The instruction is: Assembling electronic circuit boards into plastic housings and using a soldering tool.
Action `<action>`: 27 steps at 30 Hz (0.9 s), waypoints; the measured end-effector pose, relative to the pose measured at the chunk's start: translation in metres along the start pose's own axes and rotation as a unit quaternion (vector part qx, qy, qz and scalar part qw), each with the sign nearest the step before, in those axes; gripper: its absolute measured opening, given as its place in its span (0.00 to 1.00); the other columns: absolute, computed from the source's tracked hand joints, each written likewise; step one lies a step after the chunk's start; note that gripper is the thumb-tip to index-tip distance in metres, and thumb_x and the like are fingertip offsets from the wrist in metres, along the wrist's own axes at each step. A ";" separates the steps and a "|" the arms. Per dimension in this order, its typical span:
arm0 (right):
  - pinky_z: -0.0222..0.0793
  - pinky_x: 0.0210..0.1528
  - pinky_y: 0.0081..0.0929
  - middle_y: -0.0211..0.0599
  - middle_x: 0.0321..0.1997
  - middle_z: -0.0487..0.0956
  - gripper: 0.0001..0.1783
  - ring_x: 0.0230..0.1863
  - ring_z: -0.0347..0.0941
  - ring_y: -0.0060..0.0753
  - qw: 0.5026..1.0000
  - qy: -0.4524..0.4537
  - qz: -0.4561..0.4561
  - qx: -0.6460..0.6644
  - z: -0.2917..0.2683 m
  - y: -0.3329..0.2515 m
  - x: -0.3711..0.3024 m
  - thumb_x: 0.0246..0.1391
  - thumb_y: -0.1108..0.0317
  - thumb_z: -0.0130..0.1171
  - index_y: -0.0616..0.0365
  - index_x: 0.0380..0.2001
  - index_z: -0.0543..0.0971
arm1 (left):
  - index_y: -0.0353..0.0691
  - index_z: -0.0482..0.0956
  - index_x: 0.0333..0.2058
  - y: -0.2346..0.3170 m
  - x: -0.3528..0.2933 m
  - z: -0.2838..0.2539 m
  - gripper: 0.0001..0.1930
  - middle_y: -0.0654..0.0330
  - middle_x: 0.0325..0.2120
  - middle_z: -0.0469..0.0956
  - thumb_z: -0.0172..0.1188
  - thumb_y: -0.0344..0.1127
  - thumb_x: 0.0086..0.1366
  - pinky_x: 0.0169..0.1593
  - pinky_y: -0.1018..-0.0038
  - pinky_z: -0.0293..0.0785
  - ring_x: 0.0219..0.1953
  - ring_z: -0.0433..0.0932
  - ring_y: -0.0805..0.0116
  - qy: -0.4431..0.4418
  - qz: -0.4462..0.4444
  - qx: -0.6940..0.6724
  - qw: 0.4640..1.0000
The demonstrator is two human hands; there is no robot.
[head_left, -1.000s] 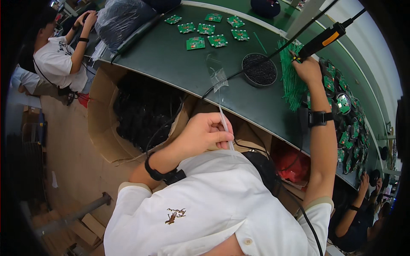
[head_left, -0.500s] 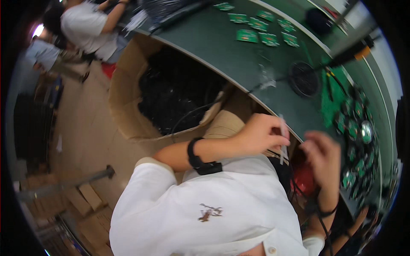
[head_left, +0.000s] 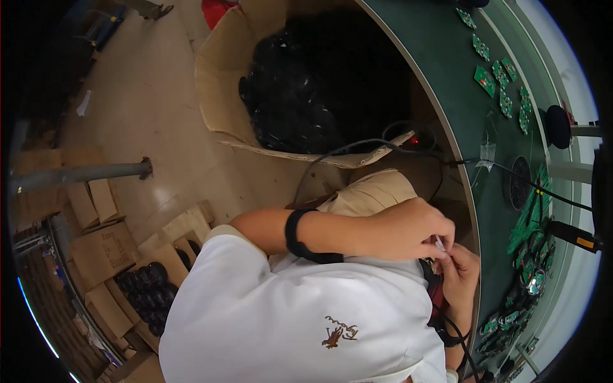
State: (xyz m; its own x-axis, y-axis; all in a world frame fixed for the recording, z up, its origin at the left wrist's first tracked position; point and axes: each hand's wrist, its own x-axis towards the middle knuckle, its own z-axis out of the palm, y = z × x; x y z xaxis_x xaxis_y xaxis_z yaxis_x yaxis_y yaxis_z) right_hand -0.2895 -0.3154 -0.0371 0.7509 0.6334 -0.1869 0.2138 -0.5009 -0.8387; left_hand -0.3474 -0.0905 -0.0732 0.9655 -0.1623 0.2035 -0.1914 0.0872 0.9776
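Observation:
A small, thin whitish strip [head_left: 439,243] shows between the fingers of my left hand [head_left: 421,226], which is closed in a pinch on it. Right up against those fingertips is my right hand [head_left: 461,277], its thumb and fingers drawn together at the strip's lower end. Whatever the right fingers grip is hidden. Both hands meet just in front of my shirt, beside the edge of the green workbench [head_left: 456,89]. Below them, something red and dark cables show only in part.
A large cardboard box [head_left: 214,96] of black shiny pieces stands left of the bench. Green circuit boards [head_left: 484,81], a round black dish [head_left: 517,182] and a heap of round boards [head_left: 533,268] lie on the bench. A cable [head_left: 348,148] crosses the box's edge. Cartons [head_left: 102,252] sit at left.
My right hand, apart and blurred before, has come in to my left hand and closed. The view has turned, so the bench now lies along the right side.

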 end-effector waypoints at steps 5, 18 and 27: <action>0.70 0.27 0.20 0.38 0.25 0.82 0.04 0.23 0.76 0.22 0.995 -0.082 0.056 0.000 0.021 0.003 -0.010 0.59 0.79 0.61 0.68 0.36 0.82 | 0.41 0.84 0.35 -0.009 -0.030 -0.004 0.05 0.58 0.27 0.81 0.67 0.34 0.62 0.36 0.66 0.77 0.31 0.82 0.56 -0.060 0.011 0.098 0.993; 0.70 0.27 0.19 0.35 0.29 0.80 0.03 0.25 0.76 0.20 0.984 0.008 0.151 0.092 0.010 0.057 -0.015 0.58 0.78 0.64 0.68 0.33 0.82 | 0.42 0.84 0.37 -0.041 -0.025 -0.084 0.12 0.58 0.35 0.76 0.73 0.33 0.53 0.42 0.60 0.73 0.36 0.76 0.52 0.175 -0.031 0.478 0.860; 0.72 0.31 0.24 0.30 0.26 0.82 0.07 0.26 0.74 0.19 0.994 0.027 0.073 0.071 -0.006 0.076 -0.028 0.60 0.69 0.65 0.60 0.38 0.85 | 0.52 0.82 0.46 -0.039 0.010 -0.063 0.25 0.51 0.38 0.74 0.76 0.38 0.47 0.43 0.56 0.79 0.42 0.79 0.49 -0.003 -0.126 0.588 0.799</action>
State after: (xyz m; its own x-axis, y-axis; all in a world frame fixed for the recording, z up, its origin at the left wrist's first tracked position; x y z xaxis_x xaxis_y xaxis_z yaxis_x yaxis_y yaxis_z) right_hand -0.2908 -0.3752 -0.0927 0.8002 0.5257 -0.2886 0.0122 -0.4955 -0.8685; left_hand -0.3194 -0.0332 -0.1124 0.9994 -0.0338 -0.0117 -0.0273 -0.9321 0.3610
